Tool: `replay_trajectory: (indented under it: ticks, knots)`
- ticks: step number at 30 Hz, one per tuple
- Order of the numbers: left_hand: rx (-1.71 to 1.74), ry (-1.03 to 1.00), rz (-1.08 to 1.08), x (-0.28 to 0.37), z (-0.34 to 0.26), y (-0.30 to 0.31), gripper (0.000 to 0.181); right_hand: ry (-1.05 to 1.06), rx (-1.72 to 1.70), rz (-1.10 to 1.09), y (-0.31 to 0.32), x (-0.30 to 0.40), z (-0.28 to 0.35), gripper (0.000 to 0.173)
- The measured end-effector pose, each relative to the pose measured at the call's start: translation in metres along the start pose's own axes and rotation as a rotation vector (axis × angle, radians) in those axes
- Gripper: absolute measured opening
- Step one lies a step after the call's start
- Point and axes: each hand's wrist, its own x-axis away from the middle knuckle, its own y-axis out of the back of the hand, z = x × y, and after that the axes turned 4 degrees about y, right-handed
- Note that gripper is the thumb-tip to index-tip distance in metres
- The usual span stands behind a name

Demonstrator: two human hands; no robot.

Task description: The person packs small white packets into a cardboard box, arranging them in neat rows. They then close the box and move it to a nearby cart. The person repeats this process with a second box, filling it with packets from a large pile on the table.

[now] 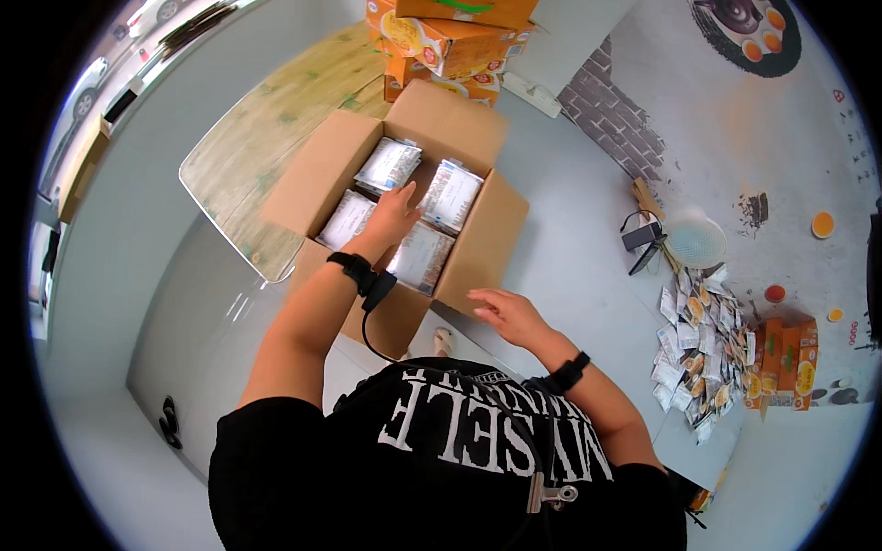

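An open cardboard carton (482,234) stands before me with its flaps folded outwards. Inside lie several stacks of flat white packets, printed with writing: one at the far left (387,164), one at the far right (451,196), others nearer me. My left hand (394,215) reaches over the carton's middle, fingers spread between the stacks and nothing visible in its grasp. It partly covers the near-left stack (343,222) and the near-right stack (420,258). Whether its fingertips touch a packet is unclear. My right hand (511,315) hovers empty beside the carton's near right corner, fingers slightly bent.
Orange printed cartons (448,48) are piled behind the box. A patterned tabletop (275,124) extends to the left. On the right, loose sachets (696,351) lie heaped beside orange boxes (782,365), a white mesh basket (696,241) and a black device (642,237).
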Motion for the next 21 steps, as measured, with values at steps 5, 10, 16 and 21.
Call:
replay_trajectory:
  ticks: [5,10,16,21]
  knots:
    - [0.023,-0.026,0.145,0.052,0.020,0.057,0.036,0.269,0.135,0.020,-0.047,-0.046,-0.001,0.037]
    - [-0.241,-0.115,0.376,0.100,0.017,0.107,0.034,0.110,0.253,0.081,-0.077,-0.068,-0.002,0.036]
    - [-0.354,-0.232,0.302,0.113,0.025,0.095,0.032,0.074,0.347,0.032,-0.082,-0.073,-0.002,0.026]
    - [-0.322,-0.278,0.252,0.115,0.018,0.073,0.028,-0.029,0.385,-0.043,-0.073,-0.061,-0.003,0.020]
